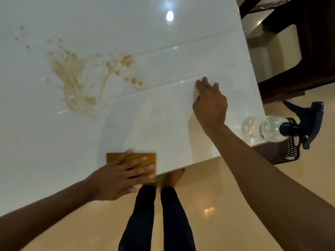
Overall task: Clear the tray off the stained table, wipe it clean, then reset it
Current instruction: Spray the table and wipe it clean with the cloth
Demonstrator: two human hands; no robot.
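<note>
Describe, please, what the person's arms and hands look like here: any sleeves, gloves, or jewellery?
Both arms are bare up to the edge of the picture, with no sleeves showing. The left hand and the right hand wear no gloves, and no rings, watch or bracelets can be seen on the fingers or wrists. The picture is slightly blurred, so very small items could be missed.

I see glossy beige floor [217,205] tiles under the feed, with a warm light glare [209,211] on them. A dark wood chair [311,57] stands past the far right corner of the tabletop. Beside the right edge, a dark perforated basket [284,151] sits on the floor.
</note>
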